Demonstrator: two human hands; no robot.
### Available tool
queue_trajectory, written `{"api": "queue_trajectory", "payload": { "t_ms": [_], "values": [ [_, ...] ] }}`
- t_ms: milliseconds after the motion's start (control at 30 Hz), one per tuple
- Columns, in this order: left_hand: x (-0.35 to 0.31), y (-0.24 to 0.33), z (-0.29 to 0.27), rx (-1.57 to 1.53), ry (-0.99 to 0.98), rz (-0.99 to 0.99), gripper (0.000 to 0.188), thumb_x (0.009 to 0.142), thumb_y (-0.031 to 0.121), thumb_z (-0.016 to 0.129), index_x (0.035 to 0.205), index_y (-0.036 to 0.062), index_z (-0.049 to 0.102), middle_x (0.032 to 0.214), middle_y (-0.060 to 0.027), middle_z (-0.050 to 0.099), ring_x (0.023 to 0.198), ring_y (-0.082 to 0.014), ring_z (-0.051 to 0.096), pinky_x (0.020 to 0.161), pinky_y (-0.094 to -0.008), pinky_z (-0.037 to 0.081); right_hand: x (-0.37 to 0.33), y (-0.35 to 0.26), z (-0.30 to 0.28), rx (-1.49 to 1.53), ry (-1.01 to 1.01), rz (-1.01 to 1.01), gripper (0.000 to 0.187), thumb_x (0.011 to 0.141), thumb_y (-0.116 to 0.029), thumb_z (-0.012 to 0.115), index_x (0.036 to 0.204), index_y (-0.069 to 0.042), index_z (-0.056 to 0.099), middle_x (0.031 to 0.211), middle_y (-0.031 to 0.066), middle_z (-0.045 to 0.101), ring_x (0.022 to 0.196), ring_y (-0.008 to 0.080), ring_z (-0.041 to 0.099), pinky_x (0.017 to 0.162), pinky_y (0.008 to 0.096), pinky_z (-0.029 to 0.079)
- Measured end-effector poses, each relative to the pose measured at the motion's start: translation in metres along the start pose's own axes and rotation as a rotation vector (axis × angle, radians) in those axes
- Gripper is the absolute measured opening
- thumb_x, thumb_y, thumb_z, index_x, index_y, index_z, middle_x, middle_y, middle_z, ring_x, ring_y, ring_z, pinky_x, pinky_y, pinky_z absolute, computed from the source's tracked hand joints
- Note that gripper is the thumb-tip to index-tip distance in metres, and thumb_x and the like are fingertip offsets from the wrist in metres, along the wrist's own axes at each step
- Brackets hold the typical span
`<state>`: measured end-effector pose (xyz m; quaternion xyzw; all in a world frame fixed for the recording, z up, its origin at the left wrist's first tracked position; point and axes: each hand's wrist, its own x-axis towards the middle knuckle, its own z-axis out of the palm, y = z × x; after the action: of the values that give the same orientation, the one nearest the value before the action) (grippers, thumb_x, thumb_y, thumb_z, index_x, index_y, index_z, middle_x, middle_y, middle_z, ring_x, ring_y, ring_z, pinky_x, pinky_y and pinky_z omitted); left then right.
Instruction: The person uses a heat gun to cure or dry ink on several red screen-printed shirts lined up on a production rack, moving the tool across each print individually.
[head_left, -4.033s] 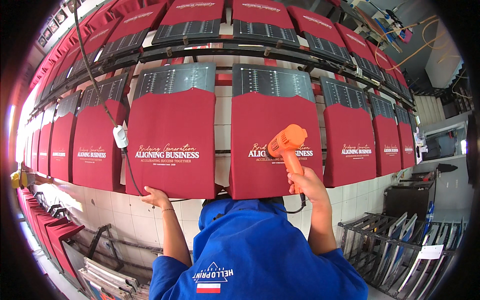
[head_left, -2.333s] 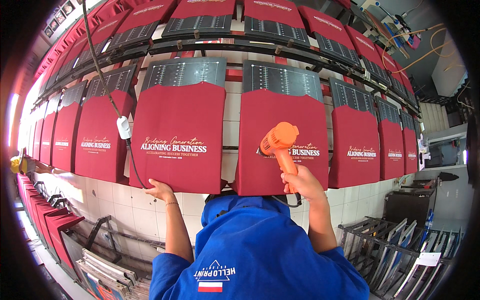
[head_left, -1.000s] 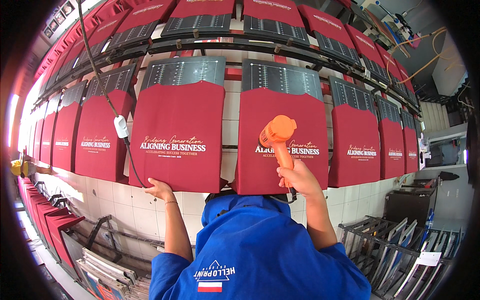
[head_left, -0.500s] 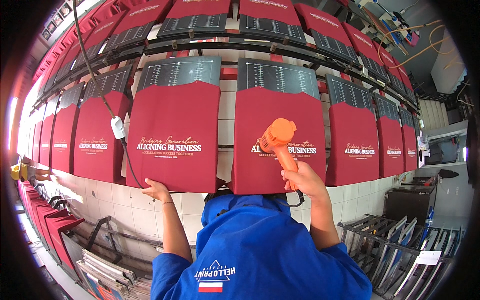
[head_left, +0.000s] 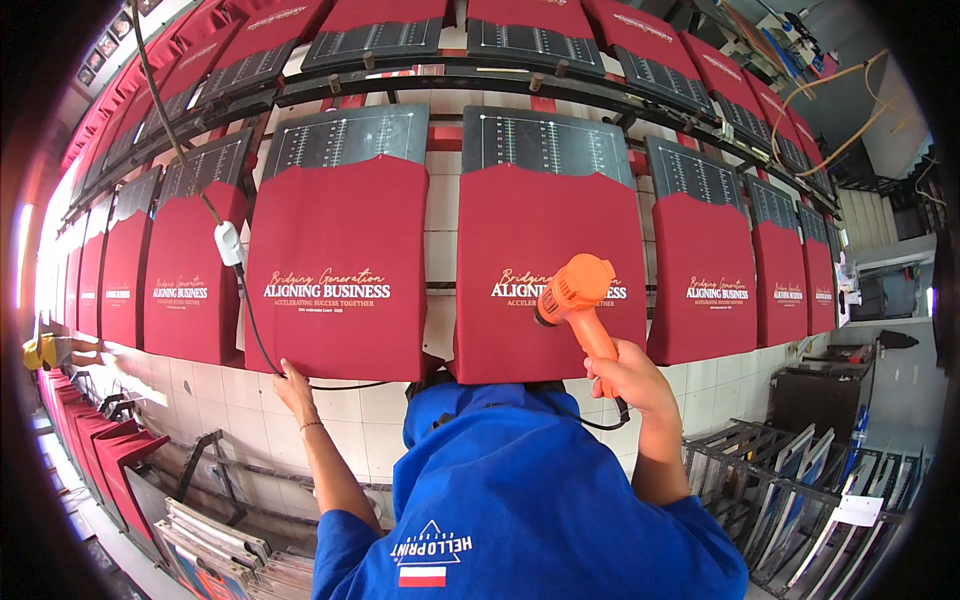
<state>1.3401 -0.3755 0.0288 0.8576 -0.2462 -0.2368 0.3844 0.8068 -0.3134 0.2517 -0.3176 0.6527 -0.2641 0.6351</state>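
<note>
My right hand point(head_left: 634, 378) is wrapped round the handle of an orange heat gun point(head_left: 584, 300). Its nozzle points down and left over the printed lettering of a dark red shirt point(head_left: 548, 235), which is stretched on a black board point(head_left: 545, 140). Next to it on the left lies another printed red shirt point(head_left: 338, 225) on its own board. At that shirt's near edge, my left hand point(head_left: 294, 390) has its fingers closed on a black power cord point(head_left: 256, 325). The cord runs up to a white connector point(head_left: 228, 243) on a hanging cable.
More red shirts on boards point(head_left: 705, 270) continue to both sides, with a second row beyond a dark metal rail point(head_left: 480, 75). Behind me at the right is a rack of screen frames point(head_left: 790, 510); more frames point(head_left: 215, 540) stand at the left. A person's yellow garment point(head_left: 42, 350) shows far left.
The heat gun in my right hand has moved right and a little nearer. My left hand has shifted slightly left and down, and the cord now trails out to its right.
</note>
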Motion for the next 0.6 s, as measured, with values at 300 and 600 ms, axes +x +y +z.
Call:
{"api": "queue_trajectory", "payload": {
  "t_ms": [300, 600],
  "values": [
    [-0.003, -0.015, -0.007, 0.429, 0.113, 0.131, 0.060, 0.094, 0.033, 0.057, 0.133, -0.0103, 0.043, 0.125, -0.0345, 0.049, 0.121, -0.0450, 0.047, 0.101, -0.0477, 0.041, 0.009, 0.012, 0.000, 0.049, -0.020, -0.055, 0.023, 0.088, -0.018, 0.063, 0.096, 0.001, 0.053, 0.075, 0.0048, 0.057, 0.054, 0.0130, 0.060, 0.050, 0.0259, 0.048],
    [-0.109, 0.064, 0.062, 0.408, 0.171, 0.804, 0.056, 0.090, 0.016, 0.059, 0.137, -0.0075, 0.041, 0.140, -0.0280, 0.042, 0.129, -0.0433, 0.041, 0.110, -0.0490, 0.031, 0.004, 0.009, -0.006, 0.016, -0.020, -0.045, 0.022, 0.088, -0.018, 0.063, 0.096, 0.002, 0.054, 0.073, 0.0056, 0.057, 0.054, 0.0129, 0.060, 0.050, 0.0268, 0.049]
  ]
}}
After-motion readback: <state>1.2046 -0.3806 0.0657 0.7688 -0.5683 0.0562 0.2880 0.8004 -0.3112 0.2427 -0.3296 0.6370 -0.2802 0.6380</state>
